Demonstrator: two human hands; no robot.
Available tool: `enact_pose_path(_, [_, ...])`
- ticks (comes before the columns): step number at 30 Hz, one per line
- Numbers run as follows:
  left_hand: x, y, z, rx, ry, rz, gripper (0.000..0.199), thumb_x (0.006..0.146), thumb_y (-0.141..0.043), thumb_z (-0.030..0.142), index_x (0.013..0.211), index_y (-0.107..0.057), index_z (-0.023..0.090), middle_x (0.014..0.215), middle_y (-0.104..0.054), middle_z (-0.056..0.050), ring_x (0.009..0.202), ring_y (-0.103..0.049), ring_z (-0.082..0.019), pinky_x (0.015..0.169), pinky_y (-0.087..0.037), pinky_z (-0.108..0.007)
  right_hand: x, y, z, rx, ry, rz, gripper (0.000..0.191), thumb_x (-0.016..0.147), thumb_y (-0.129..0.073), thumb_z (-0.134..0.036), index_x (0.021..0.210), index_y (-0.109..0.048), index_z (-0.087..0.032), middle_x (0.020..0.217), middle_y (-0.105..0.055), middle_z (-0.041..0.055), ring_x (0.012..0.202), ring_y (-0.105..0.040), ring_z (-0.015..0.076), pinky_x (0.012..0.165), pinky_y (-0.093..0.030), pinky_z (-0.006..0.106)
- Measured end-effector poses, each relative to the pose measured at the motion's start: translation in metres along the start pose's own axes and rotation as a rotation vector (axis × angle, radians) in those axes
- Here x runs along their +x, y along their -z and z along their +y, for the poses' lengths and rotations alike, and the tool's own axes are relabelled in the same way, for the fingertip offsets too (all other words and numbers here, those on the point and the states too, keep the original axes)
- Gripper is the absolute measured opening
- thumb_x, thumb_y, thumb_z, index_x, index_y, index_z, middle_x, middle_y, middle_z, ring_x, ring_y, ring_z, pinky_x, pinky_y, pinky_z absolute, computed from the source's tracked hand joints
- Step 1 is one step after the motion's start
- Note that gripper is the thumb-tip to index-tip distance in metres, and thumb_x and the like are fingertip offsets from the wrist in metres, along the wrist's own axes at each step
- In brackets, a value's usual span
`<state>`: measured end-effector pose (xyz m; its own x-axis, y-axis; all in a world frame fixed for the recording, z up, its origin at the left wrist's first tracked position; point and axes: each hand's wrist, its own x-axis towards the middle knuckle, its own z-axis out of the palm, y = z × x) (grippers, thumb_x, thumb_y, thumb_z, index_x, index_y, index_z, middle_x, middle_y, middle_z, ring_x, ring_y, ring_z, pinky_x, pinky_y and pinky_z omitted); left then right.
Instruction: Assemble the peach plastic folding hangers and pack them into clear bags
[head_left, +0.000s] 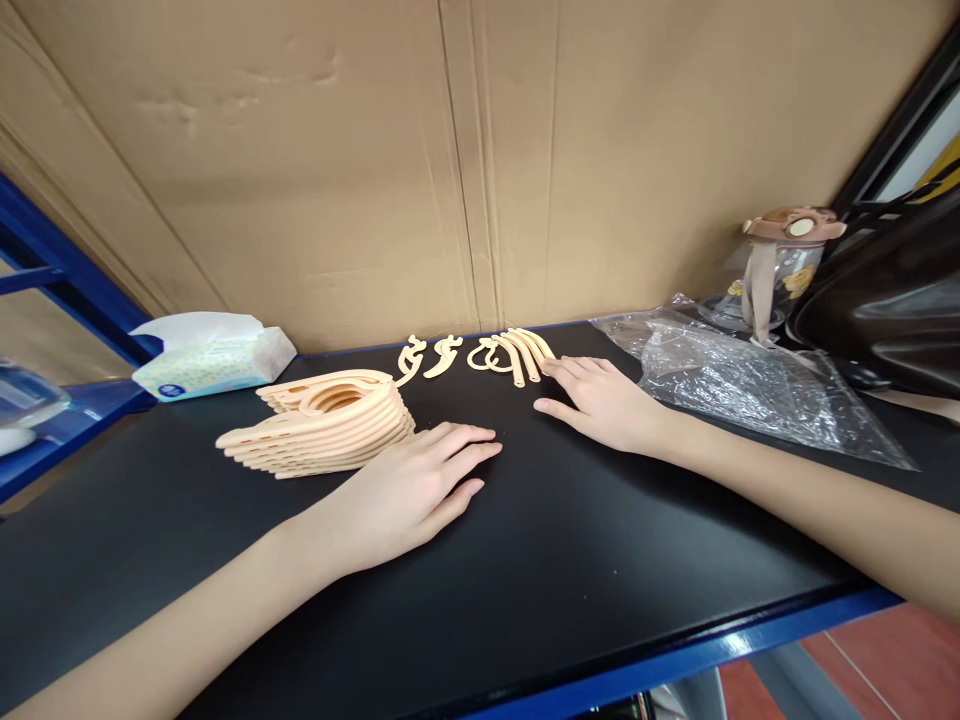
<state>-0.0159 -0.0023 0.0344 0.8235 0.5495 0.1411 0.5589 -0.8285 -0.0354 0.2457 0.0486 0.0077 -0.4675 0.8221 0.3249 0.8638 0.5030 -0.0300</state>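
A neat stack of cream plastic hanger-like parts (330,425) lies left of centre on the black tabletop. Beside its right end, my left hand (424,485) is held palm down with fingers stretched out and nothing in it. My right hand (604,400) reaches toward the back, fingers extended and thumb apart. Its fingertips are at the right end of a row of curved cream strips (529,352); whether they touch cannot be made out. Left of these strips are thin cream hooks (482,354) and two small clusters of curved pieces, one cluster (445,356) and another cluster (411,358).
A tissue pack (217,358) stands at the back left near a blue metal frame (67,270). Crumpled clear plastic film (750,385) spreads on the right, before a strapped drink bottle (791,265) and a dark bag (892,290). Cardboard (337,170) walls the back.
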Motion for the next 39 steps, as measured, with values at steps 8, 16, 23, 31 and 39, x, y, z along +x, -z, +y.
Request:
enact_pose_path(8, [0.0, 0.0, 0.001, 0.019, 0.006, -0.023, 0.036, 0.098, -0.036, 0.025, 0.131, -0.05, 0.018, 0.134, -0.053, -0.008, 0.119, -0.053, -0.022, 0.096, -0.047, -0.038, 0.0, 0.001, 0.006, -0.099, -0.007, 0.002, 0.056, 0.095, -0.034, -0.05, 0.134, -0.046, -0.012, 0.136, -0.046, 0.0178, 0.12, -0.047, 0.0318, 0.096, -0.041, 0.047])
enact_pose_path(16, [0.0, -0.001, 0.002, 0.01, 0.001, -0.011, 0.036, 0.098, -0.036, 0.025, 0.13, -0.05, 0.018, 0.133, -0.053, -0.009, 0.118, -0.053, -0.023, 0.096, -0.047, -0.039, 0.001, 0.014, 0.0, -0.184, -0.154, 0.002, 0.051, 0.095, -0.032, -0.051, 0.092, -0.064, -0.012, 0.095, -0.063, 0.0137, 0.082, -0.063, 0.0255, 0.075, -0.049, 0.038])
enact_pose_path(23, [0.001, 0.0, 0.002, -0.004, -0.002, 0.012, 0.035, 0.097, -0.038, 0.025, 0.13, -0.05, 0.02, 0.132, -0.054, -0.008, 0.117, -0.054, -0.022, 0.094, -0.048, -0.036, 0.001, 0.018, 0.004, -0.308, -0.182, -0.042, 0.033, 0.094, -0.043, -0.039, 0.115, -0.056, -0.017, 0.1, -0.062, 0.0127, 0.085, -0.062, 0.0253, 0.064, -0.047, 0.032])
enact_pose_path(31, [0.002, 0.002, 0.003, -0.002, 0.0, -0.002, 0.035, 0.098, -0.037, 0.025, 0.13, -0.05, 0.02, 0.133, -0.054, -0.008, 0.117, -0.054, -0.022, 0.095, -0.048, -0.037, 0.007, 0.02, 0.013, -0.317, -0.297, -0.058, 0.019, 0.088, -0.043, -0.017, 0.1, -0.055, -0.01, 0.082, -0.065, 0.0149, 0.077, -0.064, 0.0272, 0.056, -0.04, 0.03])
enact_pose_path(39, [0.0, 0.0, 0.003, 0.054, -0.017, 0.027, 0.037, 0.097, -0.038, 0.023, 0.132, -0.049, 0.018, 0.133, -0.054, -0.01, 0.118, -0.054, -0.024, 0.096, -0.048, -0.039, 0.004, 0.03, 0.005, -0.185, -0.171, 0.187, 0.029, 0.082, -0.046, -0.022, 0.108, -0.054, -0.012, 0.092, -0.065, 0.012, 0.085, -0.06, 0.0263, 0.066, -0.043, 0.032])
